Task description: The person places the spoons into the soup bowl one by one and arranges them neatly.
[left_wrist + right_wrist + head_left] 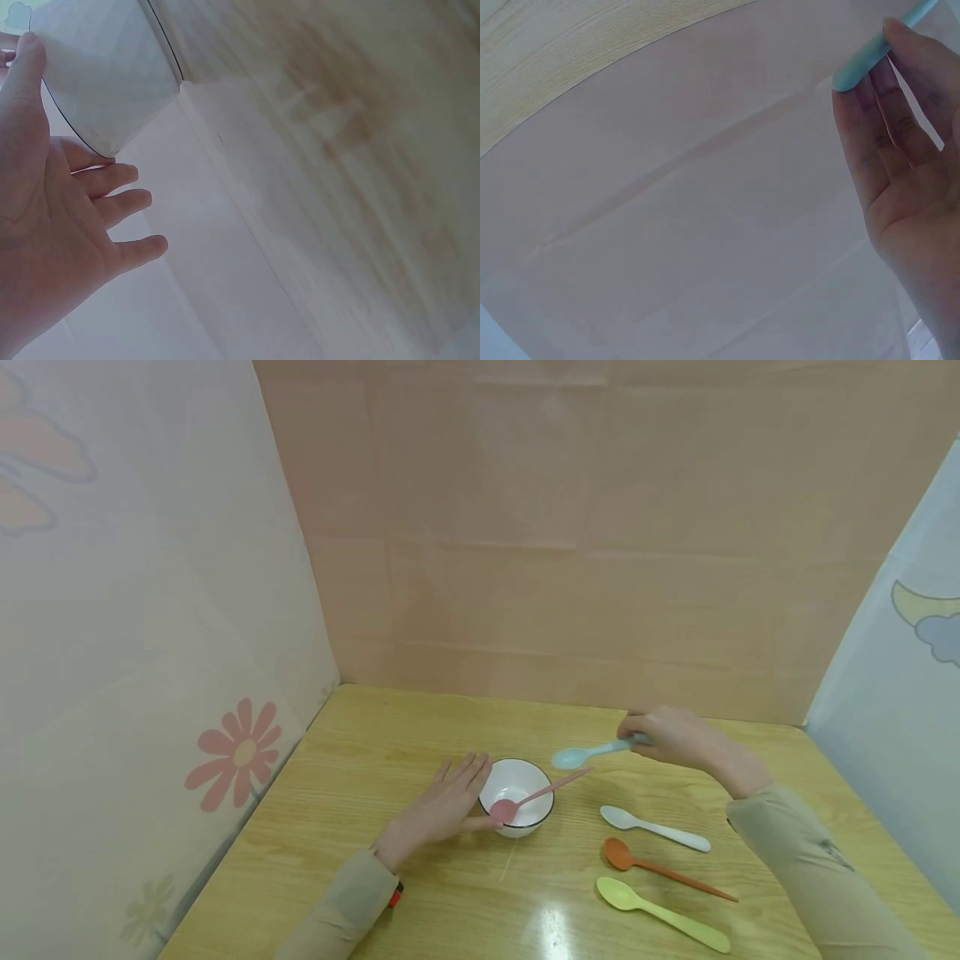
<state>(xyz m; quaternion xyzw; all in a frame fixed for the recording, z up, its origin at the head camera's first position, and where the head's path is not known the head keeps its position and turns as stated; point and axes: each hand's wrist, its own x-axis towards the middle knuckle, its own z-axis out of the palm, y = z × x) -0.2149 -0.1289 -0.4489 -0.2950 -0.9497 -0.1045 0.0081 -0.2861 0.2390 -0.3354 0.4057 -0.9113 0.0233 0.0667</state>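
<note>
A white bowl (pixel 516 773) with a dark rim stands on the table, and a pink spoon (pixel 504 812) leans inside it, its handle crossing the right rim. My left hand (pixel 444 803) rests against the bowl's left side, thumb near the front and fingers fairly straight. In the left wrist view the thumb and index finger touch the bowl (pixel 109 75) while the other fingers spread away. To the right, above the table, my right hand (pixel 675 737) pinches a light blue spoon (pixel 588 753) by its handle end; its scoop points left, close behind the pink handle.
Right of the bowl lie a white spoon (pixel 667 833), an orange spoon (pixel 619 854) and a yellow spoon (pixel 619 895), one below another on the wooden table (pixel 300 860). A brown backdrop (pixel 570 568) closes the far side, with patterned light cloths at left and right.
</note>
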